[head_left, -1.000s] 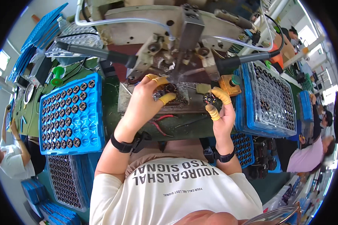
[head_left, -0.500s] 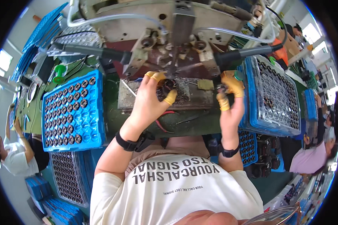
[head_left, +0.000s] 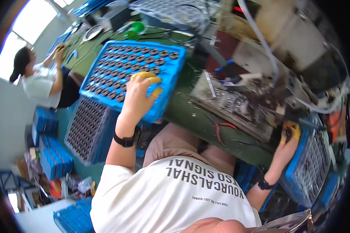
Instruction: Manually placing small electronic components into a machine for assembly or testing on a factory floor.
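Observation:
My left hand (head_left: 140, 95), with yellow finger covers, is over the right part of a blue tray (head_left: 165, 83). Its fingers and thumb curve downward in a grip; whatever is between them is hidden. Rows of small dark ring-shaped parts (head_left: 116, 72) with coppery tones fill much of that tray. Out at the right, beside the machine's metal base plate (head_left: 237, 112), my right hand (head_left: 289, 138) is closed around a small dark round part (head_left: 287, 133). It wears yellow finger covers too.
Red-handled pliers (head_left: 221, 130) lie on the green table in front of the base plate. Another stack of trays (head_left: 309, 167) stands at the right, and a filled tray (head_left: 87, 128) sits below the blue one. A person (head_left: 46, 81) works at the far left.
My left hand has moved from the machine, where it held a dark round part, leftward to the blue tray. My right hand stays near the machine's right side. The view has turned left.

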Demonstrator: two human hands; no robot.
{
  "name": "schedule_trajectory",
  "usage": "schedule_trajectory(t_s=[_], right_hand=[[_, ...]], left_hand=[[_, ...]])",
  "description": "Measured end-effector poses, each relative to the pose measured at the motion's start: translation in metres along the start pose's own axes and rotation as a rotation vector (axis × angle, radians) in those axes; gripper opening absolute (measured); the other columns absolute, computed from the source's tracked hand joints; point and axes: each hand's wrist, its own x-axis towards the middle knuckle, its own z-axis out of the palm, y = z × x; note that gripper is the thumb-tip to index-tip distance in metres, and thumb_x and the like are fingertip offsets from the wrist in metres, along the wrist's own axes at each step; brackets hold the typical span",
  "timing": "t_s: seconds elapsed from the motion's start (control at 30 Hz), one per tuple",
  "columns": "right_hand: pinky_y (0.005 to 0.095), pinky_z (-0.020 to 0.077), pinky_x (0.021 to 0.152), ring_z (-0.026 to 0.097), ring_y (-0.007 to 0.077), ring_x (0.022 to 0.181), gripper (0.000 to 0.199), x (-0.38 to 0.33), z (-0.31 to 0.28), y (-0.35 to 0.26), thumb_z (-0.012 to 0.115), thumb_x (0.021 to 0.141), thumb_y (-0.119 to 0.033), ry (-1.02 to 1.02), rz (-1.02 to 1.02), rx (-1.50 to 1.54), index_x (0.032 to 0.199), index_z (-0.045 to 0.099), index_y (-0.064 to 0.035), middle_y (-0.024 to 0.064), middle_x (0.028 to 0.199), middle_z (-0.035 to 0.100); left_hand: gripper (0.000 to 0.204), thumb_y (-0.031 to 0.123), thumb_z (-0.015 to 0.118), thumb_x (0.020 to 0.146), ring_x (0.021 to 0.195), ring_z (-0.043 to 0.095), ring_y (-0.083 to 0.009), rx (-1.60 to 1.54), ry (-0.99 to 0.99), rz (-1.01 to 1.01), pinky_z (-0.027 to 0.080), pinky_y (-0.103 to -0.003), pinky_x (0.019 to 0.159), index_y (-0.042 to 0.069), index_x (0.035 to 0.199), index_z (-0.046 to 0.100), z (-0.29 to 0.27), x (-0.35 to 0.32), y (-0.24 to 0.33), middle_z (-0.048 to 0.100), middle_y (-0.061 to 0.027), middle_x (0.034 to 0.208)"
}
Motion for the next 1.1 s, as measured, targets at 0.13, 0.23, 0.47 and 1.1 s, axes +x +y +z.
schedule_trajectory(t_s=[0.13, 0.23, 0.47, 1.1], right_hand=[[0.0419, 0.0394, 0.106, 0.052, 0.0423, 0.124, 0.035, 0.002, -0.013, 0.007, 0.064, 0.095, -0.017, -0.158, 0.114, 0.124, 0.122, 0.057, 0.0052, 0.0251, 0.135, 0.056], [0.0391, 0.0399, 0.106, 0.054, 0.0347, 0.124, 0.037, 0.004, -0.042, -0.011, 0.067, 0.093, -0.013, -0.169, 0.094, 0.226, 0.124, 0.057, 0.0036, 0.0210, 0.136, 0.057], [0.0321, 0.0455, 0.095, 0.057, 0.0170, 0.104, 0.034, 0.027, -0.136, -0.014, 0.068, 0.088, -0.001, -0.158, 0.228, 0.512, 0.122, 0.062, -0.0018, 0.0048, 0.116, 0.057], [0.0397, 0.0524, 0.077, 0.069, 0.0329, 0.087, 0.032, 0.122, -0.112, 0.153, 0.078, 0.078, -0.018, -0.531, 0.331, -0.220, 0.107, 0.072, -0.0047, 0.0198, 0.091, 0.072]], left_hand=[[0.028, 0.020, 0.078, 0.079, 0.116, 0.056, -0.0343, 0.341, 0.018, -0.266, 0.042, -0.045, 0.100, 0.010, 0.105, 0.075, -0.030, -0.034, -0.054, 0.066, -0.0125, 0.116], [0.032, 0.025, 0.080, 0.076, 0.122, 0.052, -0.0363, 0.244, -0.053, -0.226, 0.037, -0.049, 0.102, 0.013, 0.105, 0.075, -0.038, -0.041, -0.055, 0.065, -0.0129, 0.119], [0.038, 0.024, 0.082, 0.066, 0.118, 0.054, -0.0381, 0.285, -0.119, -0.117, 0.039, -0.049, 0.101, 0.007, 0.098, 0.074, -0.053, -0.047, -0.056, 0.065, -0.0143, 0.114], [0.036, 0.008, 0.076, 0.083, 0.082, 0.067, -0.0154, -0.145, 0.008, -0.190, 0.049, -0.025, 0.063, 0.004, 0.118, 0.067, -0.038, -0.040, -0.064, 0.069, -0.0079, 0.102]])
